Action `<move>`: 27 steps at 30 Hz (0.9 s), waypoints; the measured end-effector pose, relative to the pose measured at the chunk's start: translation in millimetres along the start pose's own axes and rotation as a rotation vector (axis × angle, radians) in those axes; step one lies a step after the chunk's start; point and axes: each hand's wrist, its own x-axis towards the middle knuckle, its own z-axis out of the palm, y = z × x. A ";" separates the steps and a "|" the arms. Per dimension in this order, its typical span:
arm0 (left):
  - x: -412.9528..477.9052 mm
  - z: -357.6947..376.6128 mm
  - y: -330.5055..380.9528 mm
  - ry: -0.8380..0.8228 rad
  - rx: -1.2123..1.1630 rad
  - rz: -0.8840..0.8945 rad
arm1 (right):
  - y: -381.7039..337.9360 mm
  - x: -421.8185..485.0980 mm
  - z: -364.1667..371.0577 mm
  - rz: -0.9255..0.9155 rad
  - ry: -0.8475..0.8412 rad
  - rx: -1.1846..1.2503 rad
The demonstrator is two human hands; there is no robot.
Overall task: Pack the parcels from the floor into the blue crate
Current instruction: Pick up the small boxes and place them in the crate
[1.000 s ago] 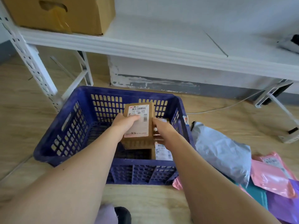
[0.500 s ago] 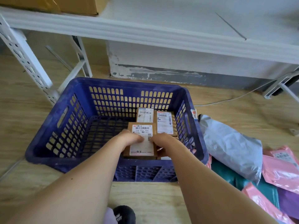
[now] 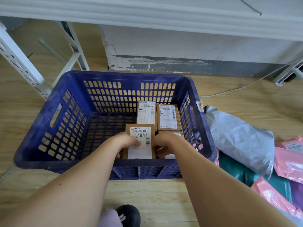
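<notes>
- Lowered further, the labelled cardboard box (image 3: 141, 141) is now deep in the blue crate (image 3: 49, 115), by its near wall.
- Left hand (image 3: 126, 141) and right hand (image 3: 165, 141) grip its two sides.
- Packed boxes (image 3: 168, 116) crowd the right; the crate's left half lies open.

You see a matt plastic crate (image 3: 54, 115), a front box (image 3: 140, 131) of brown cardboard with a smooth paper label (image 3: 139, 152), glossy pink plastic mailers (image 3: 287, 163) and a wood-grain floor (image 3: 147, 194).
</notes>
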 end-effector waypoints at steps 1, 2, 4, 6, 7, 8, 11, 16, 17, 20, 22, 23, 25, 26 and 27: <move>2.4 1.3 -0.5 -0.015 0.005 -0.006 | -1.5 1.1 0.8 0.004 0.013 -0.018; 4.3 3.3 -0.6 -0.031 0.005 -0.014 | -2.9 2.0 1.3 0.007 0.033 -0.040; 9.1 8.0 -0.2 -0.069 -0.004 -0.021 | -2.7 2.8 0.5 0.018 0.058 -0.070; 13.8 11.0 1.5 -0.097 -0.007 -0.029 | 0.0 3.7 -0.4 0.020 0.067 -0.064; 15.8 12.4 2.7 -0.110 -0.003 -0.029 | 2.4 4.0 -1.2 0.018 0.073 -0.052; 16.9 13.3 3.5 -0.119 0.012 -0.028 | 4.2 4.3 -2.0 0.016 0.076 -0.041; 20.5 15.2 4.9 -0.165 0.106 -0.029 | 7.5 6.1 -4.2 0.012 0.085 -0.057; 25.0 14.5 3.5 -0.292 0.400 -0.018 | 9.0 9.8 -5.4 0.015 0.064 -0.085; 26.9 13.4 2.9 -0.316 0.476 -0.027 | 9.4 10.1 -5.4 0.014 0.057 -0.083; 35.2 12.2 -0.2 -0.365 0.596 -0.051 | 10.5 13.0 -6.0 0.004 0.033 -0.077; 37.2 12.2 -1.1 -0.367 0.609 -0.058 | 11.1 14.4 -7.1 -0.007 0.033 -0.074; 38.8 12.4 -1.8 -0.366 0.608 -0.053 | 11.7 14.6 -7.8 -0.009 0.032 -0.071; 41.6 12.3 -2.3 -0.374 0.589 -0.036 | 12.8 13.3 -8.9 -0.008 0.027 -0.064; 41.7 11.8 -2.5 -0.369 0.577 -0.029 | 13.2 12.3 -9.2 -0.009 0.028 -0.061; 41.8 11.3 -3.1 -0.364 0.561 -0.027 | 13.4 11.4 -9.3 -0.013 0.029 -0.058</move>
